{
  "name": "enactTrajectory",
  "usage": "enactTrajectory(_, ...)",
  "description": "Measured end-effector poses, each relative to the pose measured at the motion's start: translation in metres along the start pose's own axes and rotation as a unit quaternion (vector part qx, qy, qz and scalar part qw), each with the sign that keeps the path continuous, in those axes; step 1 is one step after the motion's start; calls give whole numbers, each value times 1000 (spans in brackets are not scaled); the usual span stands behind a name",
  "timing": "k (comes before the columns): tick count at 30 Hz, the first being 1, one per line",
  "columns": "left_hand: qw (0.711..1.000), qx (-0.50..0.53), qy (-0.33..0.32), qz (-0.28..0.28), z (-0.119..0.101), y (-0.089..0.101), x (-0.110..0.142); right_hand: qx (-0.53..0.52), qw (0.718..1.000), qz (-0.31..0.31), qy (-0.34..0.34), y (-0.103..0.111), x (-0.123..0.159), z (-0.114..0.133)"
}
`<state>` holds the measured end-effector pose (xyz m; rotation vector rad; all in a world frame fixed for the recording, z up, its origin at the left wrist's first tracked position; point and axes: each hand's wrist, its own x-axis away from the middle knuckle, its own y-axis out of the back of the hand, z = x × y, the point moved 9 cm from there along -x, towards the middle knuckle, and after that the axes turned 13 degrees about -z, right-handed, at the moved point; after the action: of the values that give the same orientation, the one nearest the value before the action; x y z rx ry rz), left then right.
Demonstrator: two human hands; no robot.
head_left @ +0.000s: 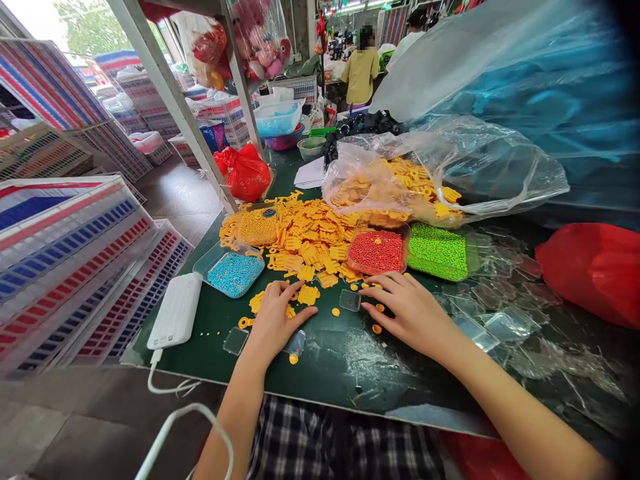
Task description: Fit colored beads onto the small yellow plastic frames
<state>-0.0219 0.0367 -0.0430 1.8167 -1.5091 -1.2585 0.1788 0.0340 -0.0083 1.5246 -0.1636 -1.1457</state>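
Note:
My left hand [273,320] rests over a few yellow plastic pieces [309,295], its thumb and forefinger apart. Beside its thumb, partly covered, lies a small clear plastic piece [296,342], and another clear piece [235,341] is left of the wrist. My right hand [407,310] is low over the table with fingers spread. Its fingertips are close to a clear square plastic piece [350,300]; whether they touch it I cannot tell. Small round yellow parts [377,329] lie under and near these fingers. Ahead of both hands spreads a large heap of flat yellow pieces [313,230].
Trays of blue beads [235,273], yellow beads [257,227], red beads [376,251] and green beads [437,252] ring the heap. A white power bank [176,310] with a cable sits left. Clear plastic pieces [513,327] and a red bag [593,273] lie right. A person [361,70] is behind.

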Motion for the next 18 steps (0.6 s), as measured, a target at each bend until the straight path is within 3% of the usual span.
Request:
enactTrajectory(8,998,-26,-56,33,-12,-6,0,-33,999,3,-8,0,0,3)
enactTrajectory(15,994,-26,-20,-106,-11,23,-5,-119,992,43,-28,-8,-2,13)
enactTrajectory(18,995,2,-18,-97,-15,25,-5,-163,985,37,-42,-8,-4,13)
